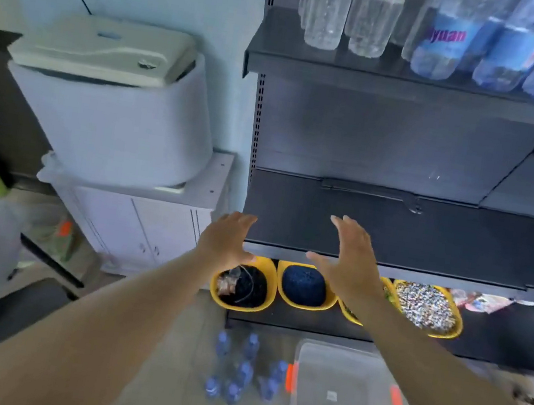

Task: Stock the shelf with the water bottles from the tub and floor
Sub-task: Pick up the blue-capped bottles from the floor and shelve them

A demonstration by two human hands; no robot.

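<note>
Water bottles (242, 370) stand grouped on the floor just beside the clear tub (348, 393), which looks empty. Judged light, smooth and slightly yielding; grip each around the mid-body. Left hand (227, 239) and right hand (351, 255) hover at the front edge of the bare middle shelf (426, 240), palms facing, fingers (337, 220) spread, holding nothing

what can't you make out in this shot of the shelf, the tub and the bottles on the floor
All in the head view:
- Top shelf bottles: caps cut off by the upper edge; the row runs off the right edge.
- Third yellow bin: contents hidden behind the right hand and forearm.
- Floor bottles: labels too blurred and small to read.
- Clear tub: whether bottles are inside is unclear through the lid.
- Left hand: open, holding nothing.
</note>
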